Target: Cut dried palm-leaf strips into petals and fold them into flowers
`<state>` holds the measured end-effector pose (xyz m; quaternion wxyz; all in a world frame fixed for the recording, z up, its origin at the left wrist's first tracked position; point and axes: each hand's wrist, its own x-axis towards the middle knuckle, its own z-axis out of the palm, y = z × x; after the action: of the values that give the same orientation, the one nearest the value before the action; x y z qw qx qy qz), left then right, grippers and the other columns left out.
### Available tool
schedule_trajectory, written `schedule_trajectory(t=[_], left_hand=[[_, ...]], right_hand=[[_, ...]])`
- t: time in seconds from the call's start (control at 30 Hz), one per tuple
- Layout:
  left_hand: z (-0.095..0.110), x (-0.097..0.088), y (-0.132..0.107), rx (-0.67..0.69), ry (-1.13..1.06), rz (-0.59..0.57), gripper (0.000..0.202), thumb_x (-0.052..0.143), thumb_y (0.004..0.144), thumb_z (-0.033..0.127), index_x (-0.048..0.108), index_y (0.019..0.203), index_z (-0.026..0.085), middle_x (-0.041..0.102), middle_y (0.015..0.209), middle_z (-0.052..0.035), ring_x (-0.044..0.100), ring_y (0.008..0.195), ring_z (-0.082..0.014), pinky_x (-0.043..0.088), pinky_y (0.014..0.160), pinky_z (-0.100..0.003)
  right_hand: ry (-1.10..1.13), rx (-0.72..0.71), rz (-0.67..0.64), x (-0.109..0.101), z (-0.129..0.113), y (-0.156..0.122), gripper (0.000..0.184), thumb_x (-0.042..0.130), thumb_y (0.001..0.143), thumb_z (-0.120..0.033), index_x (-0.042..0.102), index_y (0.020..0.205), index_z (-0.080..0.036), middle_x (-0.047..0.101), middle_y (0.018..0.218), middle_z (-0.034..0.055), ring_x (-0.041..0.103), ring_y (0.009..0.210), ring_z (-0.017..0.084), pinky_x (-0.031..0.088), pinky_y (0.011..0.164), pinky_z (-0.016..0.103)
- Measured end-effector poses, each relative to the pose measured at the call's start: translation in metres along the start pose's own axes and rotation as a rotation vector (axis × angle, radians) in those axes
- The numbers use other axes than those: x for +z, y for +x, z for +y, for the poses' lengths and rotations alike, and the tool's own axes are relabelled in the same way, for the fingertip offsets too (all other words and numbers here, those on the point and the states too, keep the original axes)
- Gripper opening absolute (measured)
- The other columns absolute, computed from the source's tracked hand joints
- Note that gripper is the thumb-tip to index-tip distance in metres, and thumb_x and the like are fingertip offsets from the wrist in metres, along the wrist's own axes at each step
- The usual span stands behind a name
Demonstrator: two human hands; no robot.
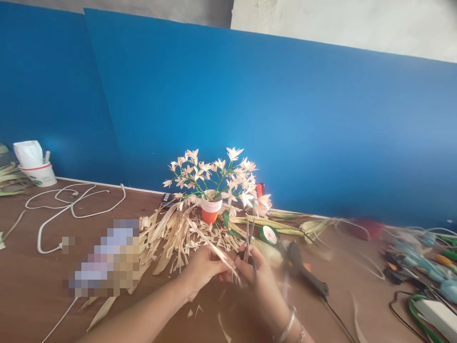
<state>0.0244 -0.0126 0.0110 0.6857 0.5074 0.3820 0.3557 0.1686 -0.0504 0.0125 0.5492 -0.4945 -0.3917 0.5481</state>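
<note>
We have left hand (200, 267) pinching a pale strip (220, 255), fingers closed; strip slants between both hands; right hand (260, 275) curled round scissors (247, 236), blades up, slightly parted.

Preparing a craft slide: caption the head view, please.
Left hand with pale strip, right hand with scissors, before flowers in stacked cups.

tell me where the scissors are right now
In the head view, the scissors are in the right hand, just right of the lower middle, blades pointing up, with the green roll close by on their right.
</note>
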Motion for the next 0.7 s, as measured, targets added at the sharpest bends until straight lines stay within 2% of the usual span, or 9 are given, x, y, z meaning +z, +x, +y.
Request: schedule_trajectory(t=[0.17,0.27,0.33,0.5,0.7], left_hand=[[0.001,-0.002,-0.0002,-0.012,-0.02,-0.061,0.015,0.07,0.065,0.029,0.07,0.069,0.014,0.067,0.064,-0.0026,0.056,0.052,-0.0128,0.039,0.053,-0.025],[0.0007,-0.0025,-0.0013,-0.011,-0.065,-0.091,0.014,0.068,0.066,0.024,0.07,0.075,0.014,0.068,0.069,-0.0032,0.055,0.053,-0.011,0.04,0.054,-0.024],[-0.0004,-0.0025,-0.0021,-0.014,-0.09,-0.093,0.01,0.067,0.066,0.022,0.068,0.071,0.013,0.068,0.068,-0.0027,0.054,0.053,-0.0104,0.04,0.055,-0.023],[-0.0042,-0.0018,-0.0014,0.011,-0.147,-0.028,0.015,0.062,0.071,0.028,0.064,0.065,0.014,0.064,0.06,-0.0017,0.057,0.053,-0.0128,0.041,0.055,-0.025],[-0.005,-0.0037,0.0032,0.057,0.078,0.042,0.022,0.056,0.073,0.033,0.063,0.064,0.015,0.059,0.055,0.0007,0.054,0.05,-0.0134,0.041,0.052,-0.025]], right_hand=[[0.06,0.113,0.04,-0.0019,-0.0007,0.0021,0.044,0.074,0.056,-0.041,0.051,0.088,-0.022,0.054,0.058,-0.0046,0.049,0.049,0.011,0.032,0.042,0.02],[0.11,0.13,0.035,-0.0013,-0.001,0.002,0.046,0.073,0.053,-0.037,0.05,0.09,-0.022,0.054,0.056,-0.005,0.05,0.052,0.012,0.033,0.045,0.02],[0.115,0.129,0.029,-0.0005,-0.0025,0.0007,0.047,0.072,0.054,-0.036,0.05,0.092,-0.022,0.053,0.055,-0.0052,0.05,0.053,0.012,0.034,0.046,0.02],[0.071,0.07,-0.002,-0.0011,-0.0058,-0.0013,0.046,0.073,0.059,-0.039,0.049,0.094,-0.021,0.054,0.056,-0.0042,0.049,0.051,0.012,0.034,0.045,0.021],[0.019,-0.017,-0.071,-0.0002,-0.0066,-0.0029,0.047,0.076,0.06,-0.044,0.051,0.093,-0.021,0.059,0.076,-0.001,0.053,0.061,0.013,0.043,0.056,0.024]])
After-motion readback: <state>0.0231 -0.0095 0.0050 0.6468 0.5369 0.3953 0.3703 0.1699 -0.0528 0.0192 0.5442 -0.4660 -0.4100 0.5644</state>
